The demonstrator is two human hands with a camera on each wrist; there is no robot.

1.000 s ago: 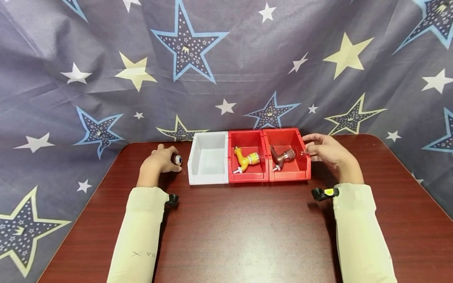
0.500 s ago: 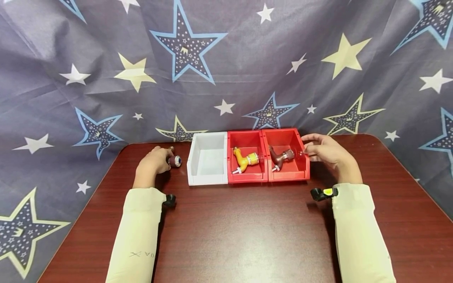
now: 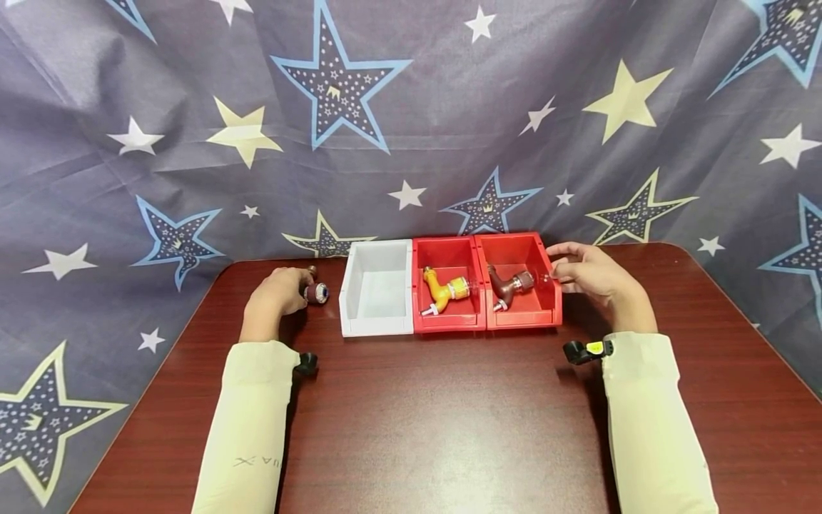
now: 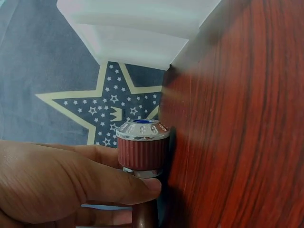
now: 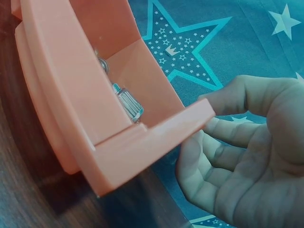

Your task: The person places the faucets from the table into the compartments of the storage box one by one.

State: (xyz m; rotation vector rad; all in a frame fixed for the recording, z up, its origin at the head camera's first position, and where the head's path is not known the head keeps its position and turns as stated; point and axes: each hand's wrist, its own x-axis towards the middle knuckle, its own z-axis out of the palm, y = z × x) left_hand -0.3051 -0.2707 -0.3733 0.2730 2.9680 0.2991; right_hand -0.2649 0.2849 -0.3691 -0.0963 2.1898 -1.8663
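Note:
On the left of the table, my left hand (image 3: 275, 294) holds a brown water tap (image 4: 143, 153) by the neck below its ribbed knob. The knob has a silver cap with a blue centre, and the tap's lower body is partly hidden by the fingers. A white bin (image 3: 377, 327) stands just right of that hand. My right hand (image 3: 600, 278) grips the outer side wall of the right red bin (image 3: 525, 319), fingertips right at its edge in the right wrist view. Inside this bin lies another brown tap (image 3: 511, 288).
Between the white bin and the right red bin sits a middle red bin (image 3: 452, 323) with a yellow tap (image 3: 442, 291) in it. All three bins form a row at the back of the brown table (image 3: 443, 421). Behind hangs a star-patterned cloth (image 3: 411, 157).
The left hand has shifted slightly left, and more of its brown tap shows beyond the fingers than a second ago. My right hand stays at the red bin's side.

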